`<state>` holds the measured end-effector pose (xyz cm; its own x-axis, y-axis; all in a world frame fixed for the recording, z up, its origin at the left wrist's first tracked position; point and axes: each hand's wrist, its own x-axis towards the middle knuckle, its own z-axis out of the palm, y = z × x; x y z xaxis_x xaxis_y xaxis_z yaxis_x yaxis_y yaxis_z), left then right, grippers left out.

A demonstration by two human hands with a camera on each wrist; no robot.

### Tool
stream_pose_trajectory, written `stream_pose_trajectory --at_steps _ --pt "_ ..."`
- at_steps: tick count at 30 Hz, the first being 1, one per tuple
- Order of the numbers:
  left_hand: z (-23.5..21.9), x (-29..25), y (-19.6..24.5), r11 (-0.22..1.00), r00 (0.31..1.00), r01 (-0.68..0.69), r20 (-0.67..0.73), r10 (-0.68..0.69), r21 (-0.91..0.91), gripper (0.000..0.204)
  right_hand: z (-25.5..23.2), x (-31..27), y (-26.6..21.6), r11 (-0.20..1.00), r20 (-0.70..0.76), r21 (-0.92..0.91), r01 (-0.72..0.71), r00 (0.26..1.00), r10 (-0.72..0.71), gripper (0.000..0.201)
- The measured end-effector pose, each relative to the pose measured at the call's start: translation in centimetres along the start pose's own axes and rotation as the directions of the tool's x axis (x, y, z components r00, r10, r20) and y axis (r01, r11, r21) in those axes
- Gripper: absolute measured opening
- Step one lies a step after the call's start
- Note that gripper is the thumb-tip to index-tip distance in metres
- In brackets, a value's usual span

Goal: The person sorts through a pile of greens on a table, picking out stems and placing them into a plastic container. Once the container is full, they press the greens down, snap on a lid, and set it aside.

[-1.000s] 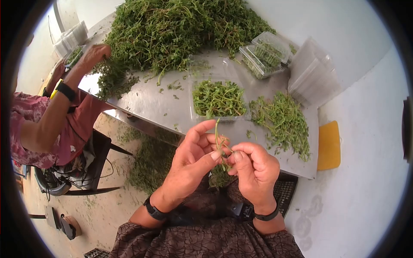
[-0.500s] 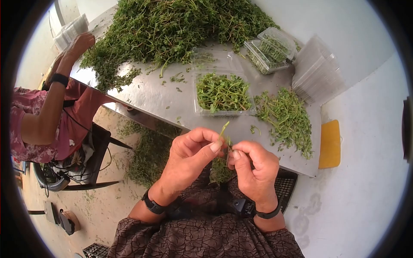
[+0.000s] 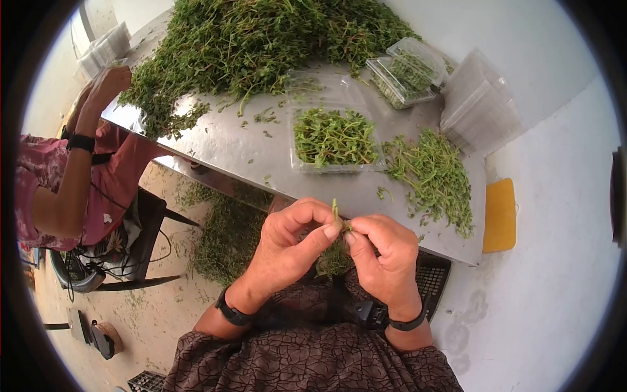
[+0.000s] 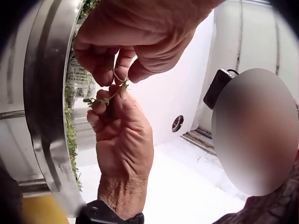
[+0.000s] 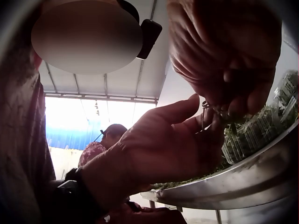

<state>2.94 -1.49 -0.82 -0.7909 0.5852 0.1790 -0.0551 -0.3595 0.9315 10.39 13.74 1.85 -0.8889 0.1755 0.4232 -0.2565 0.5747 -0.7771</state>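
- Grip: L hand [image 3: 284, 248] pinches a sprig [image 3: 335, 209] btwn thumb & fingers; R hand [image 3: 385, 258] pinches it too, tips right by L's.
- Sprig: held in the air off the tabletop's [image 3: 228, 153] near edge, one end sticking up past L fingertips; both hands almost touching.
- Clear box [image 3: 339, 168]: mid tabletop, in from near edge, lid [image 3: 320, 88] open toward far side, full of cut greens [image 3: 333, 134].
- Small heap [image 3: 434, 179]: loose greens, R of box, twd near R corner; a few bits btwn heap & near edge.
- Big pile [image 3: 241, 46]: greens along far side, spreading to L part of near edge.
- Filled boxes [image 3: 400, 85]: far R part, nr big pile, greens inside, top one tilted.
- Box stack [image 3: 480, 101]: clear, nested, at R edge by wall [image 3: 548, 183].
- Yellow thing [image 3: 499, 215]: just past R edge, vs wall; can't tell what it is.
- Black crate [image 3: 431, 281]: below tabletop nr R corner, partly hidden.
- Other person [image 3: 72, 176]: L end, pink clothes, hands up nr big pile's edge.
- Floor greens [image 3: 225, 251]: scattered below near edge.
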Motion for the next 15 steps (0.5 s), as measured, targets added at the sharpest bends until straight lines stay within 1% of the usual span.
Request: stream_pose_trajectory --at_steps 1,2,3,4,5,6,7,8,9,11,13,15 --pt "0.17 0.05 0.04 1.0 1.0 -0.001 0.003 0.001 0.001 0.007 0.04 0.13 -0.04 0.995 -0.01 -0.067 0.075 0.997 -0.076 0.015" --pt "0.44 0.11 0.12 0.997 0.999 -0.032 -0.022 0.034 0.071 0.007 0.08 0.23 -0.08 0.98 -0.015 -0.134 0.149 0.988 -0.153 0.016" --pt "0.6 0.15 0.21 0.988 0.997 -0.062 -0.044 0.069 0.142 0.008 0.13 0.27 -0.06 0.979 -0.015 -0.135 0.151 0.988 -0.154 0.016" --pt "0.61 0.21 0.29 0.988 0.997 -0.064 -0.044 0.07 0.143 0.008 0.2 0.29 0.04 0.968 -0.007 -0.161 0.193 0.981 -0.196 0.017" --pt "0.59 0.3 0.37 0.961 0.991 -0.114 -0.04 0.128 0.252 0.007 0.21 0.28 0.09 0.954 0.003 -0.187 0.233 0.972 -0.236 0.019" --pt "0.57 0.37 0.41 0.92 0.983 -0.161 -0.03 0.184 0.358 0.006 0.15 0.23 0.09 0.954 0.002 -0.188 0.232 0.972 -0.236 0.019" --pt "0.51 0.4 0.39 0.92 0.983 -0.161 -0.028 0.182 0.358 0.006 0.04 0.13 0.11 0.944 -0.011 -0.238 0.228 0.971 -0.237 0.019" --pt "0.41 0.4 0.32 0.891 0.98 -0.175 -0.015 0.2 0.42 0.006 -0.05 0.02 0.13 0.932 -0.023 -0.287 0.222 0.971 -0.238 0.02" --pt "0.35 0.36 0.27 0.857 0.976 -0.189 0.0 0.216 0.48 0.005 -0.12 -0.02 0.08 0.932 -0.025 -0.287 0.219 0.971 -0.236 0.02" --pt "0.47 0.15 0.21 0.849 0.976 -0.194 0.005 0.22 0.491 0.005 -0.3 0.04 -0.1 0.898 -0.052 -0.381 0.22 0.965 -0.258 0.02" --pt "0.69 0.03 0.16 0.842 0.974 -0.2 0.011 0.225 0.501 0.004 -0.32 -0.03 -0.1 0.903 -0.074 -0.376 0.206 0.965 -0.251 0.019" --pt "1.08 0.01 0.18 0.823 0.95 -0.277 0.016 0.311 0.496 0.005 -0.2 0.0 -0.15 0.908 -0.095 -0.371 0.195 0.965 -0.246 0.018"
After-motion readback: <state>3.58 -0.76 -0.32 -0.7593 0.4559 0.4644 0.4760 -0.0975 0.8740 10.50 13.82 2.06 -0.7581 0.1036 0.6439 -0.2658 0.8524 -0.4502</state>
